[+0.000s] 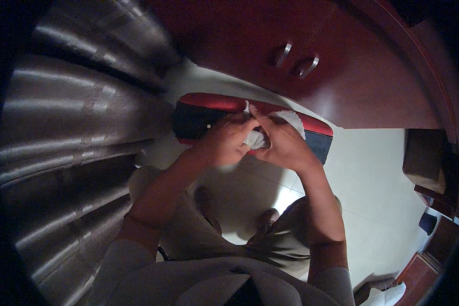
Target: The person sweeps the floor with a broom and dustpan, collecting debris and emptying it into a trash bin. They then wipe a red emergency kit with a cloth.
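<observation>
My left hand [229, 139] and my right hand [285, 143] are close together in front of me, their fingers nearly meeting. Both grip a crumpled white cloth or tissue [257, 140], which shows between the palms and also spreads out behind my right hand. A thin white tip of it sticks up by the fingertips. Beneath the hands lies a long red and black padded case or bench [191, 122]; what it is exactly cannot be told. My hands hide its middle.
A dark red cabinet [352, 88] with two metal handles stands beyond. Shiny dark curtains [61, 137] hang at the left. A brown box [424, 164] is at the right, and a white plastic bag [386, 296] lies at the lower right. Pale floor tiles [371, 183] lie below.
</observation>
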The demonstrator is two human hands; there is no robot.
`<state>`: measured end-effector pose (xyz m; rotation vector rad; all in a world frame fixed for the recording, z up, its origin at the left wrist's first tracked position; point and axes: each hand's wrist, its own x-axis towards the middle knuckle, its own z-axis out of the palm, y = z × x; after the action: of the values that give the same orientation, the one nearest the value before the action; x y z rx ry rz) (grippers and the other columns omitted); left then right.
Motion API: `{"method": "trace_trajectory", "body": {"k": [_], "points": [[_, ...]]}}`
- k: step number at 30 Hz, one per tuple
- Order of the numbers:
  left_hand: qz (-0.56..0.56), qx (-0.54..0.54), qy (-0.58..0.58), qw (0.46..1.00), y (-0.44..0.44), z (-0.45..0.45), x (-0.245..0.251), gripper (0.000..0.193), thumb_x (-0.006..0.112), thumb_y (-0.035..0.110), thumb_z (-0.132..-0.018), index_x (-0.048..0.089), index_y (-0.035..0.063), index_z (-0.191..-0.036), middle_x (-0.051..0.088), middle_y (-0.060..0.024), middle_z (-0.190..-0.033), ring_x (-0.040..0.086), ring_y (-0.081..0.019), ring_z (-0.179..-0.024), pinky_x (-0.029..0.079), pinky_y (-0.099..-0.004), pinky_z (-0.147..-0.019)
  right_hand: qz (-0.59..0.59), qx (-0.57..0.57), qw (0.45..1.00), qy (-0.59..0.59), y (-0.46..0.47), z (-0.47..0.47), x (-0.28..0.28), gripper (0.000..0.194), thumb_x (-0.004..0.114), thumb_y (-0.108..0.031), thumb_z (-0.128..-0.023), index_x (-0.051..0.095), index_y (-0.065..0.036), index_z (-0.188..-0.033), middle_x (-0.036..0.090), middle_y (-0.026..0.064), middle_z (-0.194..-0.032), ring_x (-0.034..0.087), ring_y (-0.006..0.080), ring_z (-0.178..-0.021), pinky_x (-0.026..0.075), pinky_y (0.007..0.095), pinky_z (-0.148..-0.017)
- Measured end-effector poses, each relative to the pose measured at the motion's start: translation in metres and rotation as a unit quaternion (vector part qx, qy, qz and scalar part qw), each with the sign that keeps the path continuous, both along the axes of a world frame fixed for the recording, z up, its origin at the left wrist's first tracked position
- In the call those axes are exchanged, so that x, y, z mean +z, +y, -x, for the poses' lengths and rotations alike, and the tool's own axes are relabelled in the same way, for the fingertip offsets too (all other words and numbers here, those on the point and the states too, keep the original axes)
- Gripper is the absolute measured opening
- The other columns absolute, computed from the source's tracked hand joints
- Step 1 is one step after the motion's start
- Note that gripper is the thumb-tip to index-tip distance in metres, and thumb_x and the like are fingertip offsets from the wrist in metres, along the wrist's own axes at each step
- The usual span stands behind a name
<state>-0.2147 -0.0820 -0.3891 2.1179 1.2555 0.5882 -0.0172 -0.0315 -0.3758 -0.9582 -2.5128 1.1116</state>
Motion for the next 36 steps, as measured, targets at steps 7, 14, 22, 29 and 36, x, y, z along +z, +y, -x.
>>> {"method": "trace_trajectory", "body": {"k": [7, 14, 22, 29, 36], "points": [[0.074, -0.052, 0.042, 0.995, 0.003, -0.004, 0.006, 0.065, 0.067, 0.004, -0.07, 0.041, 0.0024, -0.13, 0.06, -0.0253, -0.109, 0.057, -0.0433, -0.106, 0.045, -0.0499, -0.092, 0.037, 0.006, 0.999, 0.002, -0.007, -0.008, -0.003, 0.099, 0.078, -0.012, -0.066, 0.028, -0.008, -0.151, 0.065, 0.0181, -0.097, 0.063, 0.0347, -0.094, 0.048, 0.0398, -0.088], [0.085, -0.044, 0.041, 0.995, 0.003, -0.006, 0.015, 0.065, 0.069, 0.004, -0.069, 0.042, -0.0003, -0.128, 0.059, -0.0267, -0.107, 0.056, -0.0455, -0.103, 0.046, -0.0504, -0.089, 0.025, 0.01, 0.999, 0.023, -0.007, -0.011, -0.004, 0.098, 0.078, -0.012, -0.066, 0.028, -0.007, -0.151, 0.065, 0.0176, -0.096, 0.063, 0.0349, -0.093, 0.048, 0.0398, -0.088], [0.078, -0.034, 0.049, 0.995, 0.0, -0.007, 0.014, 0.063, 0.068, 0.005, -0.068, 0.044, -0.002, -0.126, 0.06, -0.0274, -0.102, 0.057, -0.0458, -0.099, 0.046, -0.0498, -0.088, 0.01, 0.019, 0.999, 0.036, -0.007, -0.012, -0.006, 0.096, 0.078, -0.013, -0.068, 0.028, -0.005, -0.15, 0.065, 0.0192, -0.098, 0.063, 0.0371, -0.095, 0.048, 0.0414, -0.089], [0.072, -0.036, 0.059, 0.995, 0.002, -0.008, 0.014, 0.063, 0.064, 0.005, -0.068, 0.044, -0.0023, -0.127, 0.061, -0.0269, -0.1, 0.058, -0.0453, -0.097, 0.047, -0.0498, -0.086, 0.029, 0.027, 0.999, 0.02, -0.006, -0.013, -0.002, 0.094, 0.076, -0.015, -0.071, 0.026, -0.003, -0.149, 0.065, 0.0235, -0.104, 0.061, 0.0413, -0.099, 0.048, 0.0451, -0.091], [0.093, -0.019, 0.059, 0.994, -0.002, -0.007, 0.015, 0.064, 0.071, 0.009, -0.069, 0.046, 0.0015, -0.128, 0.061, -0.0245, -0.113, 0.057, -0.043, -0.109, 0.044, -0.0508, -0.096, 0.02, 0.008, 1.0, 0.016, -0.009, -0.011, -0.006, 0.094, 0.079, -0.015, -0.068, 0.031, -0.008, -0.149, 0.064, 0.018, -0.099, 0.063, 0.0364, -0.097, 0.047, 0.0415, -0.09]]}}
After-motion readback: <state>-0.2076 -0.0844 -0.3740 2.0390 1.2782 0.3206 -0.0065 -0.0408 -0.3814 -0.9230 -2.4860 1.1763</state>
